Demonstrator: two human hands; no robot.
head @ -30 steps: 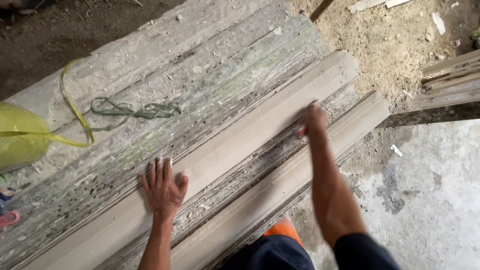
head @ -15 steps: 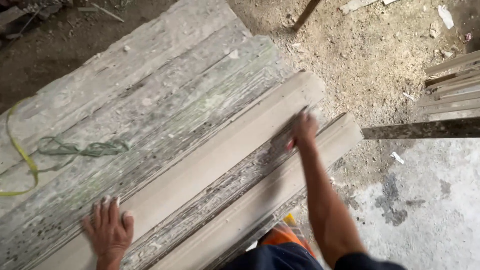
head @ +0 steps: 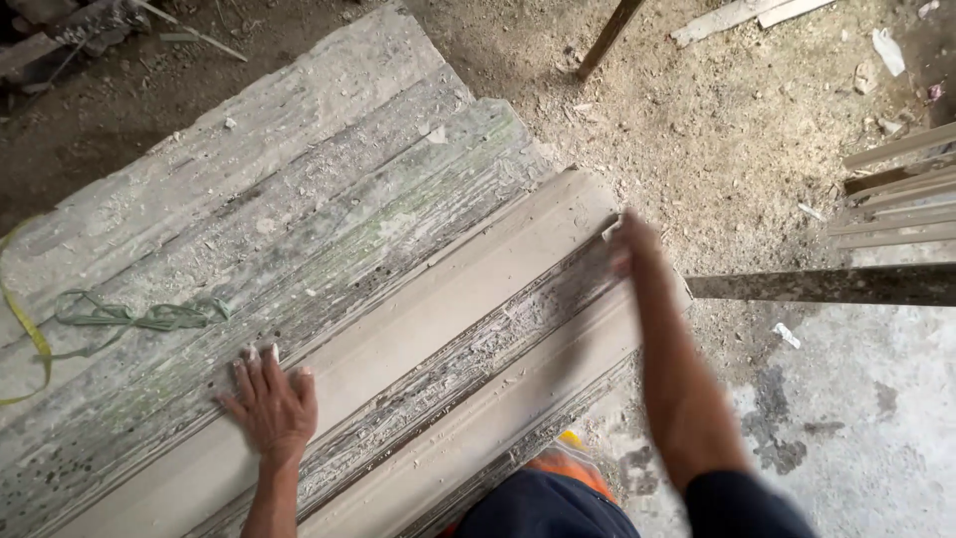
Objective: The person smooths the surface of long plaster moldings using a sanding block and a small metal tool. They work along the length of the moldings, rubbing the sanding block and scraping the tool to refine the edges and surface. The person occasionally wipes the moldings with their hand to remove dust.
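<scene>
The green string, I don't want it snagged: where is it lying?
In the head view the green string lies at the left on the weathered boards, beside a yellow strap and up-left of the left hand.

Support: weathered grey plank bench [head: 299, 189], surface caked with pale dried residue, running diagonally from lower left to upper right.

Directly on it: long pale moulded strip [head: 438, 329], lying lengthwise along the bench. A second moulded strip [head: 518, 399] lies parallel just beside it on the near side, a rough crusted gap between them. Well left of the first strip: tangled green cord [head: 139, 317], loose on the planks. Left of the cord: yellow strap [head: 25, 319], curving to the bench's left edge.

Left hand [head: 271, 403] rests flat on the first strip's far edge.
</scene>
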